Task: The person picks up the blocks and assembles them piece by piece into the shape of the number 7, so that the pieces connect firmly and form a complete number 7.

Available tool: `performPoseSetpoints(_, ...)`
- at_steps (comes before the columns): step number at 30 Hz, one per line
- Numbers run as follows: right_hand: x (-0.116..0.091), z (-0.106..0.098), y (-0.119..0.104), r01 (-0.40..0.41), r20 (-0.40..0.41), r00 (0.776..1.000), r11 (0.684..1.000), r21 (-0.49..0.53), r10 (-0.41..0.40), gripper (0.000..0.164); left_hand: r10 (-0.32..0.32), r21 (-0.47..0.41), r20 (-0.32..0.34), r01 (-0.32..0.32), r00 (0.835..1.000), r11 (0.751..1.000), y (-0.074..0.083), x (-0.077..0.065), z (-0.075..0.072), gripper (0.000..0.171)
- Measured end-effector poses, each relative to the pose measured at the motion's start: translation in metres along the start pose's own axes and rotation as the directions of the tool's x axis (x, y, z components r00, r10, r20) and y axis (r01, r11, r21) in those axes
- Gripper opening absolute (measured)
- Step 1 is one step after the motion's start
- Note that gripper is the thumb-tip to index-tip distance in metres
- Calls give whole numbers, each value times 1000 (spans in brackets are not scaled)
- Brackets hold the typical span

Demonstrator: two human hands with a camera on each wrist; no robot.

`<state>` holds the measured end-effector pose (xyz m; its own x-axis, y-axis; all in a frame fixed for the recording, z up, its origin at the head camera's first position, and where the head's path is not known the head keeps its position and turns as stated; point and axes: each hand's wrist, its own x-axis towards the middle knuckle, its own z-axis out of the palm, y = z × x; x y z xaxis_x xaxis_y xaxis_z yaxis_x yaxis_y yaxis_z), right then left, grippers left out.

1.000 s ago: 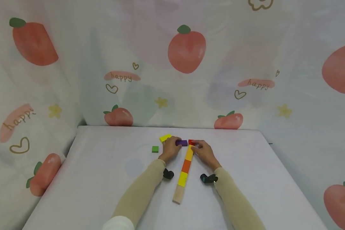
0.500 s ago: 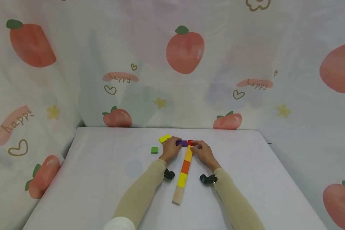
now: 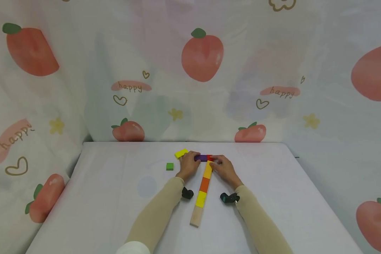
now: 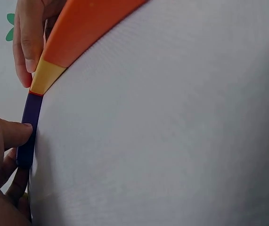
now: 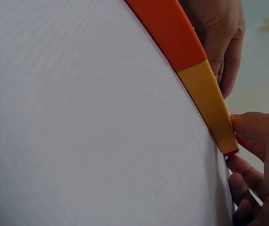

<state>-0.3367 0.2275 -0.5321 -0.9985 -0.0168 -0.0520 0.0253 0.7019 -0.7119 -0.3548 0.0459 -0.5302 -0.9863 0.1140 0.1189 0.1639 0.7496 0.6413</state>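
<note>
My left hand (image 3: 188, 165) pinches a purple block (image 3: 201, 158) between thumb and fingers at its left end; in the left wrist view the thumb lies along its near face. The purple block's right end is right up against a small red block (image 3: 209, 157). My right hand (image 3: 226, 170) has its fingertips on the red block and its thumb beside the end of an amber block (image 5: 209, 106). From there a straight row runs toward me: the amber block, an orange block (image 3: 204, 185), a yellow block (image 3: 201, 199) and a plain wooden block (image 3: 196, 216).
Left of the left hand lie a loose yellow block (image 3: 180, 153) and a green block (image 3: 169, 166). Everything rests on a white-covered table (image 3: 108, 197), with a fruit-patterned curtain (image 3: 158, 42) behind and at the sides. Dark wrist cameras hang below both forearms.
The purple block has slid slightly right, and the narrow gap between it and the red block has closed. Both hands keep nearly the same pose. The head view has shifted a little.
</note>
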Motion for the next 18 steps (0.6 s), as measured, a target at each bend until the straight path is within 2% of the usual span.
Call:
performPoseSetpoints(9, -2, -1, 0, -8, -3, 1000, 1000, 6, 8, 42, 3, -17, -3, -3, 1000, 1000, 3, -3, -2, 33)
performPoseSetpoints(15, -3, -1, -2, -4, -5, 1000, 1000, 14, 4, 42, 12, -107, -3, -12, 1000, 994, 0, -4, -4, 33)
performPoseSetpoints(18, -3, -1, -2, 5, -4, 1000, 1000, 13, -5, 42, -8, -156, 20, 11, 1000, 988, -2, -5, -7, 34)
